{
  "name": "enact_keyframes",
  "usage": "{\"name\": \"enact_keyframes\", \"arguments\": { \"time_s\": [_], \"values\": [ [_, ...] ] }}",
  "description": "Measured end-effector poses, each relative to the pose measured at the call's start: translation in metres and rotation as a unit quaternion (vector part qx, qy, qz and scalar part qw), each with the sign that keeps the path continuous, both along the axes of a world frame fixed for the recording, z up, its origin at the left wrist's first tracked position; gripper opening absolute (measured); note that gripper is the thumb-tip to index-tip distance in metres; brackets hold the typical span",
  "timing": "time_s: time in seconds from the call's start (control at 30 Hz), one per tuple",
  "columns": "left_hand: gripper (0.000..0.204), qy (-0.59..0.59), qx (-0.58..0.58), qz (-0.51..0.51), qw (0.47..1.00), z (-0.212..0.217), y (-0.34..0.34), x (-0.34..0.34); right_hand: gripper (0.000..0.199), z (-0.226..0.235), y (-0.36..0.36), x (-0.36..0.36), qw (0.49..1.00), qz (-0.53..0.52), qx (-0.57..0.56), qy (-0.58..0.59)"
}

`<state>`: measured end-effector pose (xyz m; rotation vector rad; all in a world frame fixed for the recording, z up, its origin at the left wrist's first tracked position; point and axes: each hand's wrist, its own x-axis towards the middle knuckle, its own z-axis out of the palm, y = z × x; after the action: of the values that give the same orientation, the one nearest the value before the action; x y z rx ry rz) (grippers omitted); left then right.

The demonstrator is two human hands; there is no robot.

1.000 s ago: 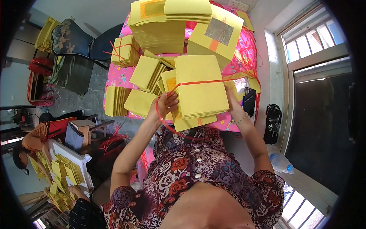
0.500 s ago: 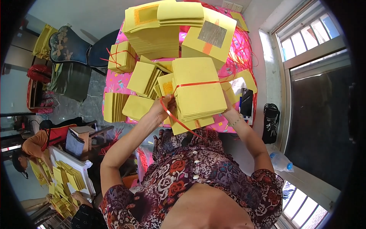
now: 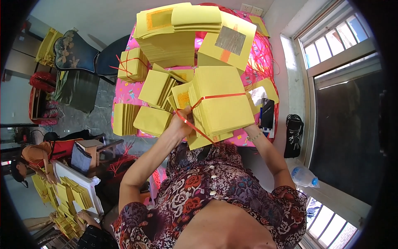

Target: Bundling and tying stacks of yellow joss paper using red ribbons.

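A thick stack of folded yellow paper (image 3: pixel 224 110) is held up above the table, with a red plastic ribbon (image 3: pixel 224 96) across its upper face. My left hand (image 3: pixel 182 123) is closed at the stack's left edge, where the ribbon passes, and a loose ribbon end trails down below it. At the lower right corner, my right hand (image 3: pixel 251 131) grips the stack from the side, its fingers mostly hidden behind the paper. Under the stack lie more yellow sheets, one with an orange patch (image 3: pixel 183 98).
Smaller yellow bundles (image 3: pixel 151 120) and a tall pile (image 3: pixel 166 50) crowd the pink table cover (image 3: pixel 128 89). Red ribbons (image 3: pixel 265 54) tangle at the far right, near a dark phone (image 3: pixel 267 114). Other people (image 3: pixel 35 155) handle yellow paper at a white table (image 3: pixel 93 186) on the left.
The stack has shifted slightly to the right and toward me, with both hands moving along. The ribbon still crosses its upper face.
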<state>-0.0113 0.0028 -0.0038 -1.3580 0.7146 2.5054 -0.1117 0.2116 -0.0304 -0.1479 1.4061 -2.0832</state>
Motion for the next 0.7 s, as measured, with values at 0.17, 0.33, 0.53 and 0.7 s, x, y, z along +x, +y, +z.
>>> {"name": "enact_keyframes", "arguments": {
  "time_s": [0.17,0.33,0.53,0.7],
  "values": [
    [0.041,0.104,-0.001,-0.032,0.994,0.002,0.003,0.011,0.026,0.008,0.001,0.0,0.999,-0.014,0.018,0.031],
    [0.037,0.337,-0.107,-0.075,0.932,0.02,-0.015,0.015,0.024,0.049,0.006,-0.004,0.976,-0.017,0.052,0.209],
    [0.038,0.314,-0.446,-0.164,0.822,0.102,-0.048,0.01,0.018,0.111,-0.026,-0.048,0.987,0.015,0.039,0.152],
    [0.024,0.489,-0.696,-0.118,0.512,0.13,-0.04,0.0,0.017,0.099,-0.027,-0.088,0.977,0.123,-0.049,0.168]
  ]
}}
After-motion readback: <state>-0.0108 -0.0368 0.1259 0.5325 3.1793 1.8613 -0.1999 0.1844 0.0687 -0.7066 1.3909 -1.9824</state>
